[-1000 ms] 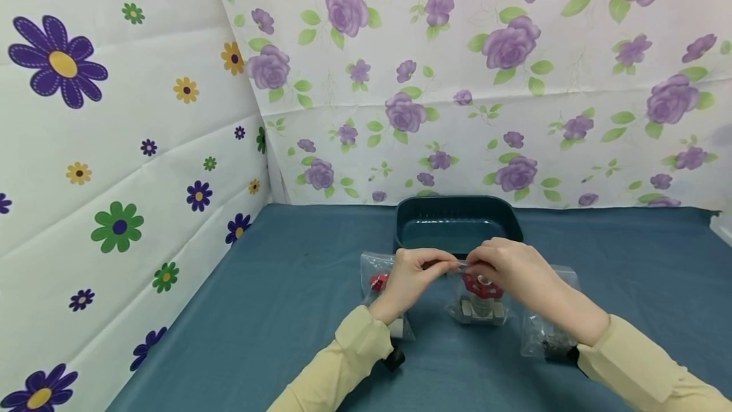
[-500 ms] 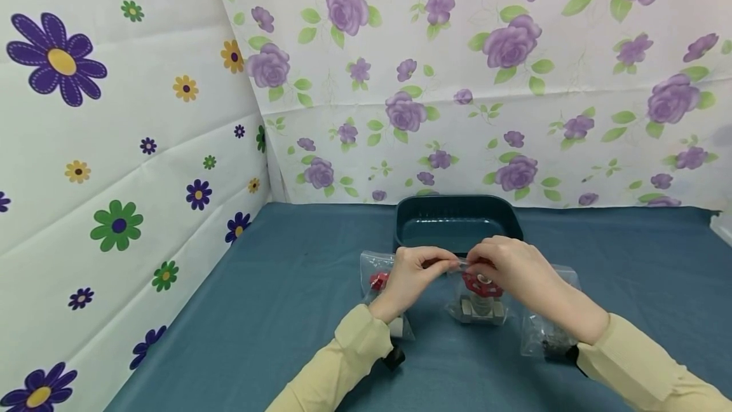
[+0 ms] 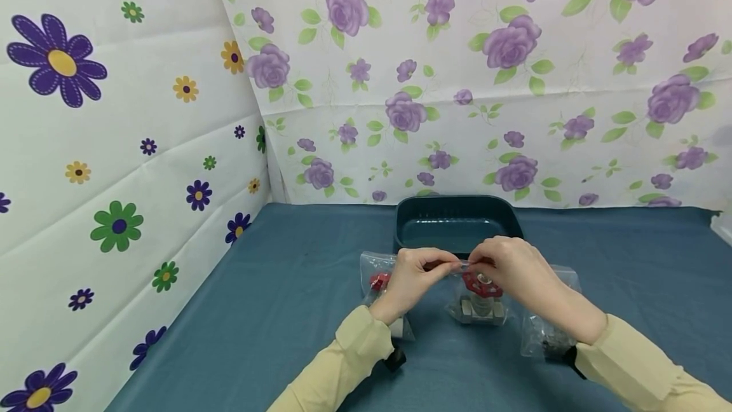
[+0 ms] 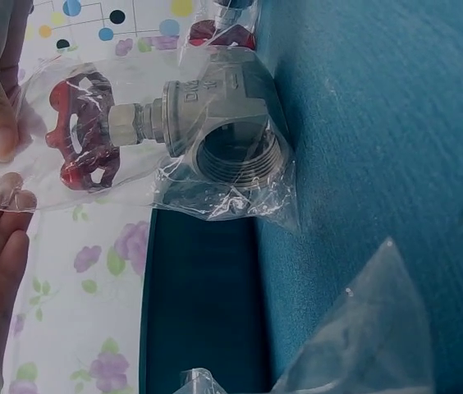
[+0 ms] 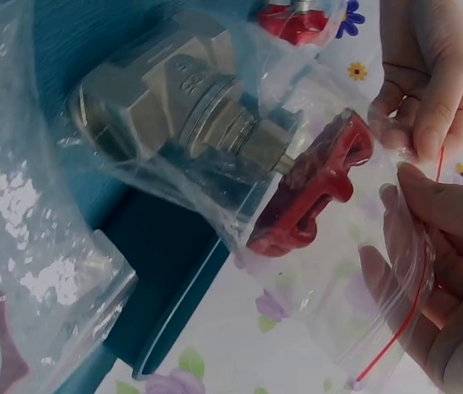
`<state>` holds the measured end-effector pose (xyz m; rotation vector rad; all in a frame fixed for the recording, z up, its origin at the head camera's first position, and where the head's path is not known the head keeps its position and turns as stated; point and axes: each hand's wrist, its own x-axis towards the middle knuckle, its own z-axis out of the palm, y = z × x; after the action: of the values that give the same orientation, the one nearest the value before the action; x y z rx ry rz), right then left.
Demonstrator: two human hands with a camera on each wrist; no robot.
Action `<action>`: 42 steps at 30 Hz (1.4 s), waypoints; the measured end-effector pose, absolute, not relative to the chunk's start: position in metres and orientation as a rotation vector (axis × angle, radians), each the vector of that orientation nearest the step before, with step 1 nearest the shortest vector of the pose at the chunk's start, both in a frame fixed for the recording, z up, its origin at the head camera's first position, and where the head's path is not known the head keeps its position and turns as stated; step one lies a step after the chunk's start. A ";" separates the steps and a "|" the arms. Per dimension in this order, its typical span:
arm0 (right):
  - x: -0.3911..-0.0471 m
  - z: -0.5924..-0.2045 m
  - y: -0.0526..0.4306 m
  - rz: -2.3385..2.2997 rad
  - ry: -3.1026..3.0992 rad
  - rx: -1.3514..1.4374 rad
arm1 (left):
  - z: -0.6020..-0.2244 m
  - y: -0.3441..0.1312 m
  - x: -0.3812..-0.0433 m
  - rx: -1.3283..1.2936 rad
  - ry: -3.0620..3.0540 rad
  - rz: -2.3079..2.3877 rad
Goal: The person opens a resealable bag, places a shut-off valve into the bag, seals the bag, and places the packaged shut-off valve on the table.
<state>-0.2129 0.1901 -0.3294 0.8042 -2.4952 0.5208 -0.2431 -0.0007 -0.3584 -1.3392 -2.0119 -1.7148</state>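
A gate valve with a red handwheel stands inside a clear zip bag on the blue cloth. My left hand pinches the bag's top edge between thumb and fingers. Close beside it, my right hand pinches the same edge, with the fingertips of both hands nearly meeting. A red zip line runs along the bag's mouth in the right wrist view. The valve's threaded opening shows through the plastic in the left wrist view. In the head view, my right fingers partly cover the handwheel.
Behind the hands sits a dark teal tray. Left of the valve lies another clear bag with a red-handled valve, partly behind my left hand. A third bag with dark contents lies under my right forearm. Floral sheets hang behind the table.
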 end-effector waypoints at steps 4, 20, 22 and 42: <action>-0.213 -0.329 0.191 0.604 -2.456 0.815 | -0.358 0.000 -0.244 -1.368 -1.987 -1.670; -0.213 -0.328 0.196 0.721 -2.594 0.786 | -0.358 -0.002 -0.246 -1.453 -1.930 -1.587; -0.212 -0.327 0.200 0.745 -2.644 0.764 | -0.359 -0.002 -0.245 -1.436 -1.941 -1.626; -0.210 -0.329 0.206 0.721 -2.593 0.764 | -0.360 0.001 -0.244 -1.429 -2.011 -1.640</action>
<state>-0.2099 0.2058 -0.3290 0.7642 -2.5929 0.7210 -0.2440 0.0008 -0.3597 -1.4293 -2.0110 -1.6403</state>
